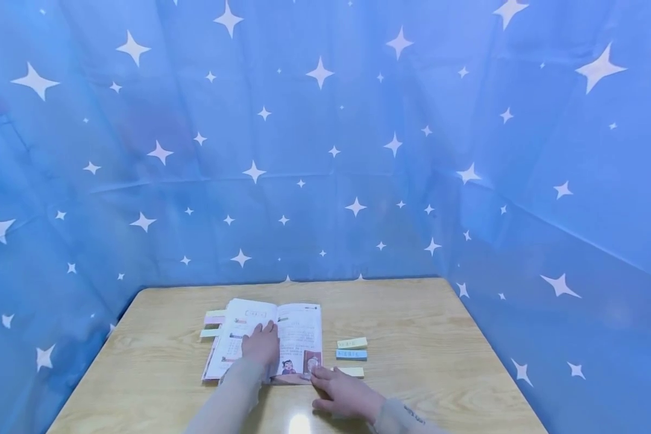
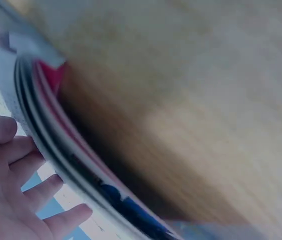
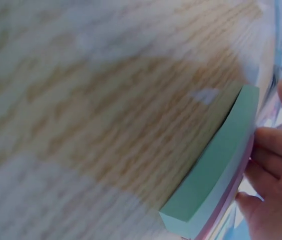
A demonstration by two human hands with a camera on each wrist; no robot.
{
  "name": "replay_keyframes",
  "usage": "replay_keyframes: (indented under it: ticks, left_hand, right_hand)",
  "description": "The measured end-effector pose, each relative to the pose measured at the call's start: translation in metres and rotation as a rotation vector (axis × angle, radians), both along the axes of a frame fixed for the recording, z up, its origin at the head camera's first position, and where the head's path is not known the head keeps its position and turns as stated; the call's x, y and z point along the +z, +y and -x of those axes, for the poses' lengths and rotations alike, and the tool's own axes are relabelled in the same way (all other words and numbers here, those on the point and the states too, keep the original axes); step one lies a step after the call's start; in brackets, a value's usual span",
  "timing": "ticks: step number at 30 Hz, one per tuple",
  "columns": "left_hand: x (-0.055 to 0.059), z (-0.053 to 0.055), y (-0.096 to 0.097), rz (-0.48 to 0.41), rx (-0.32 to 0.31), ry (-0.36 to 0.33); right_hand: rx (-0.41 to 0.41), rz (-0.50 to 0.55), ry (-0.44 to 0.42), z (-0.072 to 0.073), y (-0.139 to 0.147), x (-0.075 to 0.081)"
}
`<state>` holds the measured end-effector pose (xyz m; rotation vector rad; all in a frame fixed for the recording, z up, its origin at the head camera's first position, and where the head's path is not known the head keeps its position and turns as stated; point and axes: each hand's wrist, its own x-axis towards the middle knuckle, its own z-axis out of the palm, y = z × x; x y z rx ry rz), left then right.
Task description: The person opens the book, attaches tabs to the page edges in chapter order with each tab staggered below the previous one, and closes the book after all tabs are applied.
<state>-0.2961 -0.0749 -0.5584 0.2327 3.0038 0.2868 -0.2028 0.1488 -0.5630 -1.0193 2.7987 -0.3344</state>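
An open book [image 1: 298, 328] with printed text and a cartoon figure lies on the table. My left hand [image 1: 261, 345] rests on it near the centre fold. In the left wrist view, the fingers of the left hand [image 2: 25, 190] are extended over the page, beside the book's thick curved edge [image 2: 80, 155]. My right hand [image 1: 347, 392] lies at the book's lower right corner, fingertips on or close to the page. Partly behind that hand is a pale yellow strip [image 1: 352, 372]. The right wrist view has a green-topped sticky note pad [image 3: 213, 155] close by the right hand [image 3: 276, 170]'s fingers.
Right of the book, a yellow strip [image 1: 352, 343] and a blue strip [image 1: 351, 354] with handwriting lie on the wooden table [image 1: 428, 337]. Pale tabs [image 1: 210, 332] stick out from the book's left side. A blue star-patterned curtain [image 1: 282, 144] surrounds the table.
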Motion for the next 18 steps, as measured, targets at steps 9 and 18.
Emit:
replay_keyframes:
  ticks: [9,18]
  left_hand:
    - [0.011,0.014,0.002,-0.003,0.034,-0.051]
    - [0.008,0.034,0.001,-0.047,0.049,-0.071]
  right_hand:
    - [0.028,0.041,0.037,-0.006,0.002,-0.003]
    - [0.031,0.034,0.060,-0.006,0.002,0.001]
